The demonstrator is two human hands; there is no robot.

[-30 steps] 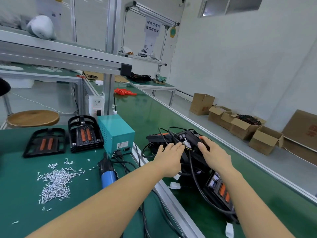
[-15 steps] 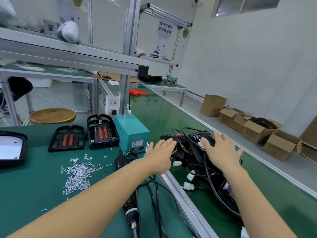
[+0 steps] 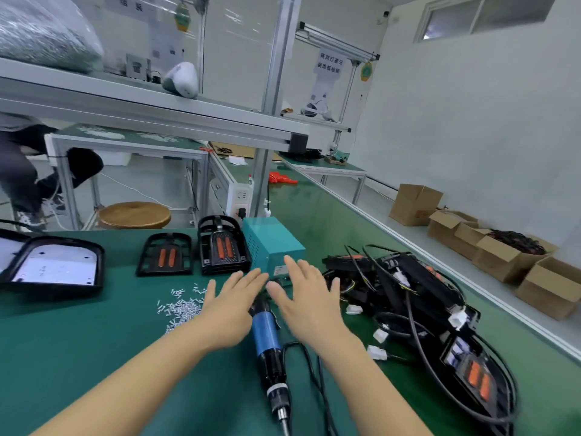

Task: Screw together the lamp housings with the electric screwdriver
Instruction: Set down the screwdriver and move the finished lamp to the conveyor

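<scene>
A big green table (image 3: 78,357) fills the view. On its right side lies a heap of black lamp housings (image 3: 418,297) with orange strips, all tangled in black wires with white plugs. At the far left sits a wide black frame with a white plate (image 3: 53,267) in it. Behind the hands stands a teal power box (image 3: 270,243). Just left of the box are two more black lamp housings (image 3: 191,253) with orange strips, side by side. The left hand (image 3: 232,303) and the right hand (image 3: 306,302) are stretched out flat, palms down, fingers straight and spread. They hold nothing. Between and under them lies the electric screwdriver (image 3: 267,341), blue and black, its tip pointing toward the person. I cannot tell if the hands touch it. Left of the left hand is a small pile of silver screws (image 3: 184,306).
</scene>
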